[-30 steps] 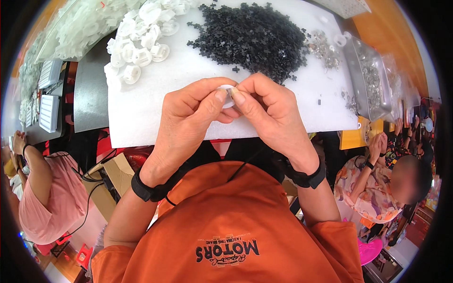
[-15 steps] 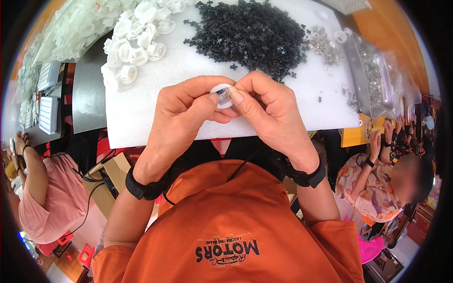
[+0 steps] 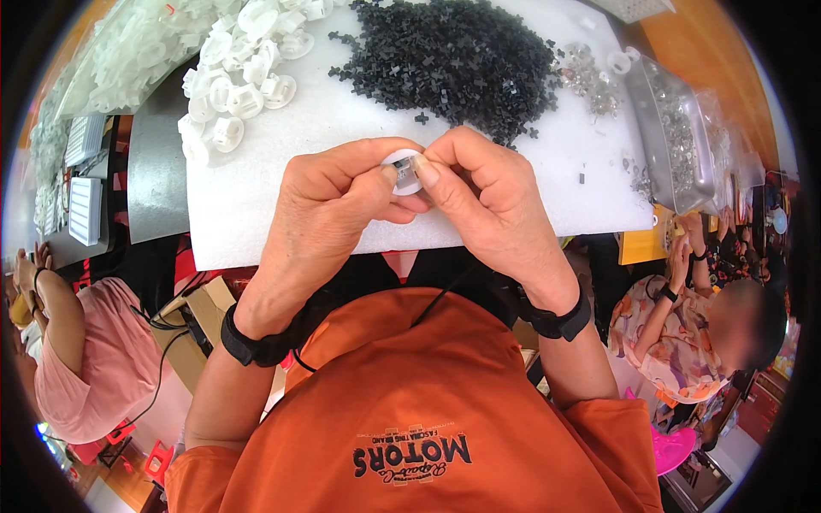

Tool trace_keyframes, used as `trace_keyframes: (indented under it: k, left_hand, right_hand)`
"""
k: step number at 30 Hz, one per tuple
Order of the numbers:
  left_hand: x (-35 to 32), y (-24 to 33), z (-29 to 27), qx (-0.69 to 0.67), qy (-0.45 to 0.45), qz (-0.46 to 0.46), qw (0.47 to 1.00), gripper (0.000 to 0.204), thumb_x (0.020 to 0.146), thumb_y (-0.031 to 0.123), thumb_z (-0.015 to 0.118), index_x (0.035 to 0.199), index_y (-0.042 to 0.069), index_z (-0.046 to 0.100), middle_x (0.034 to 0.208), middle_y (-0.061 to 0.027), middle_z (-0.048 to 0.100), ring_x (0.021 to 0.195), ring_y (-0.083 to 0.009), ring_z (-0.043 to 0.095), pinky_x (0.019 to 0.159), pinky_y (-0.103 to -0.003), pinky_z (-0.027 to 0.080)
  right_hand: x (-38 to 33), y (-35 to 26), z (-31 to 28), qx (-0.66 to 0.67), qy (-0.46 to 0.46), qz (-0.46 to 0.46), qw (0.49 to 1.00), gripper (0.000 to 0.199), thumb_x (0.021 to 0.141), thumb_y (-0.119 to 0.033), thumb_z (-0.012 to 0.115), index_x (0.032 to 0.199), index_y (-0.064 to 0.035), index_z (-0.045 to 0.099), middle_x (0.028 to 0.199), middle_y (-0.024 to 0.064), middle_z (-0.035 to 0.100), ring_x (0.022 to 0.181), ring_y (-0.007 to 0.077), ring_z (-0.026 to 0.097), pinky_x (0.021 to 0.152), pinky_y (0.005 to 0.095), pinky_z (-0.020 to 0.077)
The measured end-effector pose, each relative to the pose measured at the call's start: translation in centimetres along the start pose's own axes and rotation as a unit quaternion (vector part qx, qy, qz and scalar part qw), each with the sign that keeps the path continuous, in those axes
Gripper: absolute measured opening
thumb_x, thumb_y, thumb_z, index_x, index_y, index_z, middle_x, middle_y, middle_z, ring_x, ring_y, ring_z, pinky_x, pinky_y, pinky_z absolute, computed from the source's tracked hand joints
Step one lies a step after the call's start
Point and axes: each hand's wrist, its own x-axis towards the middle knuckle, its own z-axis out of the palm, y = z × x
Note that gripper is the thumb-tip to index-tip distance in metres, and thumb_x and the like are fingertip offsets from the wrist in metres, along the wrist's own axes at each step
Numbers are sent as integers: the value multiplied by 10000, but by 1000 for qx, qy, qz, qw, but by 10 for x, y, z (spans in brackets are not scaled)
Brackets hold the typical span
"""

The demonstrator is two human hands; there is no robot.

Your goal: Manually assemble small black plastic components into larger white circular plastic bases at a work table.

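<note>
Over the near part of a white foam sheet, both hands meet around one small white round plastic part. My left hand is closed, pinching the part's left side between thumb and fingers. From the other side my right hand is closed too, its thumb tip pressing on the part's face. A small dark and greyish piece shows in the middle of the part, partly covered by the thumbs. Beyond my hands lies a heap of black cross-shaped pieces. More white round parts are piled at the far left.
At the right, a metal tray holds small clear pieces, with more clear pieces scattered beside it. A bag of translucent parts lies far left. One person sits on each side, the left in a pink shirt, the right in a patterned shirt.
Both hands keep their pinch on the round part and have hardly moved. The view has shifted slightly. The right-hand person's hands have moved a little.
</note>
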Motion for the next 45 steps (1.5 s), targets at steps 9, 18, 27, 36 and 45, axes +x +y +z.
trace_keyframes:
  k: [9,18,27,36,45]
  left_hand:
    - [1,-2,5,-5,19,14,1000,254,909,52,493,1089,-60,633,928,-126,677,789,-166,673,681,-269,573]
    - [4,1,6,-10,14,19,1000,252,899,39,492,1080,-56,639,917,-124,676,774,-160,667,677,-270,574]
    - [7,-1,4,-14,-4,32,999,246,914,66,496,1077,-54,637,921,-133,672,771,-171,667,665,-267,569]
    - [8,2,6,39,-15,27,999,255,939,137,531,1090,-42,634,926,-119,672,777,-175,667,665,-270,562]
    - [3,-1,1,-34,-21,20,999,281,894,63,478,1087,-72,630,926,-149,674,796,-194,675,675,-268,561]
  right_hand:
    - [3,3,3,27,40,-21,999,132,864,-87,584,758,-31,528,601,72,525,519,192,511,486,308,400]
    - [4,2,1,34,39,-26,998,139,870,-91,581,757,-33,526,596,69,523,511,181,498,482,299,394]
    - [5,6,1,48,45,-32,997,135,872,-90,582,762,-30,532,580,63,517,497,161,483,473,293,390]
    - [0,4,2,65,53,-15,996,135,881,-92,581,770,-25,543,592,49,535,514,112,480,478,260,387]
    - [-1,1,1,64,38,-12,997,141,888,-97,580,775,-19,549,607,42,569,531,91,512,485,243,399]
